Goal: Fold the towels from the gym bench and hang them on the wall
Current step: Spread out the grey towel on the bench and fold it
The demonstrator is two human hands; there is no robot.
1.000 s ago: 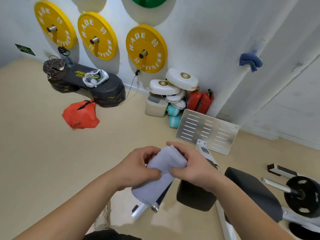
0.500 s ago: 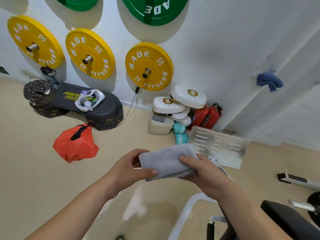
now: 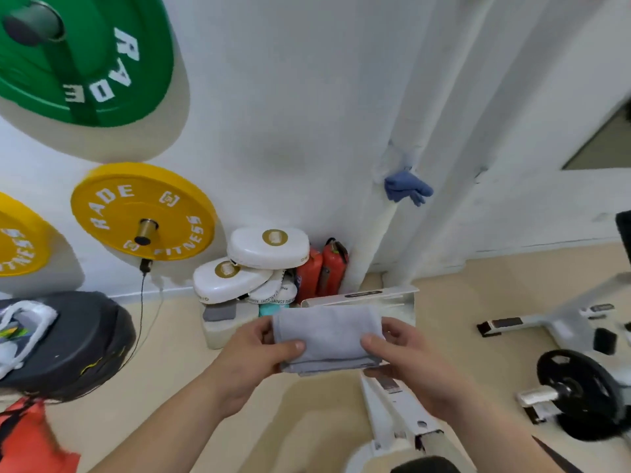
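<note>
From the head camera, a folded grey towel [image 3: 327,336] is held in the air between both hands, in front of the white wall [image 3: 290,114]. The left hand [image 3: 254,363] pinches its left edge, thumb on top; the right hand [image 3: 406,360] pinches its right edge. A blue towel [image 3: 406,187] hangs on the wall above.

The big green weight plate [image 3: 85,63] has the white letters "RADE" on it. The yellow weight plate [image 3: 143,213] below it says "RADE" on top and "FITNESS" at the bottom, and the other yellow plate [image 3: 17,237] at the left edge shows only the end of "FITNESS". The white pads [image 3: 269,249] have small dark words along one rim, too blurry to read.
</note>
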